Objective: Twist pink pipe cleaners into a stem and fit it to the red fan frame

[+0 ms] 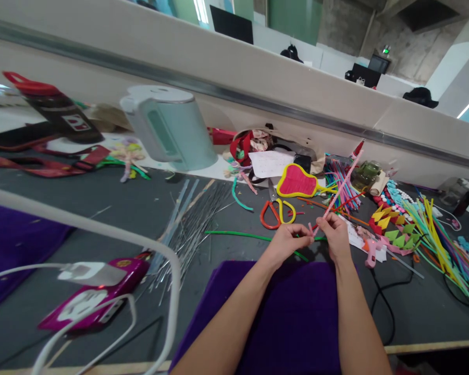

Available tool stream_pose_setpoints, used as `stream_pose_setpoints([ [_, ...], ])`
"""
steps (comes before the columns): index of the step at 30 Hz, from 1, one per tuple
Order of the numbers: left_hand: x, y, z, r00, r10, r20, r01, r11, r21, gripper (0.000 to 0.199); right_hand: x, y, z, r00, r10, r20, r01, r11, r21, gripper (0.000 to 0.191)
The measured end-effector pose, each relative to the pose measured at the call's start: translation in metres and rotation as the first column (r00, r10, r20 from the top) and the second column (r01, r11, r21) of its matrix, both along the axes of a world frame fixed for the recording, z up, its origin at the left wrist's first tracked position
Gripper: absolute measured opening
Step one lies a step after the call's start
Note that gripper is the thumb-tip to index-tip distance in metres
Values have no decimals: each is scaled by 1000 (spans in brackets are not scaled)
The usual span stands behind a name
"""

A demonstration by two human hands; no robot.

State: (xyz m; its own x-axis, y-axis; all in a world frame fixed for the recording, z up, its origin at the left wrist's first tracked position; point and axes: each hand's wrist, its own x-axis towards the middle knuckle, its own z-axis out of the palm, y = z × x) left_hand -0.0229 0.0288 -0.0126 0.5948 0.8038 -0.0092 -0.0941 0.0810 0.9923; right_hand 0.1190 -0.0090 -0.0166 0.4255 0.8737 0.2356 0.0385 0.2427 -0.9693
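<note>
My left hand (291,240) pinches the short bent end of a pink pipe cleaner (342,188). Fingers of my right hand (335,237) close on the same strip a little to the right, and its long free part slants up and away. Beneath both hands a green pipe cleaner (238,233) lies across the dark table. Just beyond my left hand are scissors (271,214) with one orange and one yellow handle loop. Farther back rests a pink shape with a yellow fuzzy outline (297,181). A purple cloth (297,312) spreads under my forearms.
A pale blue kettle (187,130) and a dark bottle with a red lid (68,117) stand at the back left. Thin wires (195,224) lie left of my hands. A pink glue gun (372,250) and colourful pipe cleaners (441,239) are on the right. A white cable (174,291) loops in front.
</note>
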Motion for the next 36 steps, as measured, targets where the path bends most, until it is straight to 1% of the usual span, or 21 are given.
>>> stream_pose_setpoints([
  [6,1,0,1,999,46,-25,-42,990,132,15,-5,1,-1,985,-104,139,105,994,3,31],
  [9,0,0,1,995,52,-87,-41,991,124,14,-6,1,0,974,-144,176,148,989,-9,31],
  [11,0,-1,1,994,43,-98,-34,995,90,14,-6,0,2,982,-122,146,126,992,-18,30],
  [15,0,-2,2,998,12,-64,-10,999,36,13,-4,-1,7,1000,25,7,-25,999,-22,22],
  [17,0,-2,2,998,13,-62,-11,1000,29,12,-4,0,6,999,29,-28,-30,999,-17,23],
  [19,0,-3,3,998,18,-60,-15,999,44,13,-3,0,4,999,-9,-38,8,1000,-19,25],
  [24,1,-4,3,997,48,-60,-39,989,143,14,-2,2,-2,997,-66,-33,65,998,-15,29],
  [28,4,-5,1,990,113,-83,-87,960,267,14,-2,3,-4,992,-118,33,119,993,-6,31],
  [31,6,-5,-2,984,147,-100,-109,943,313,13,-3,3,-5,983,-162,86,163,987,-1,31],
  [34,6,-4,-3,986,133,-98,-103,959,264,13,-4,3,-3,981,-165,106,167,986,-11,30],
  [36,4,-3,-2,992,92,-84,-76,980,183,14,-4,2,-1,992,-114,62,116,993,-20,27],
])
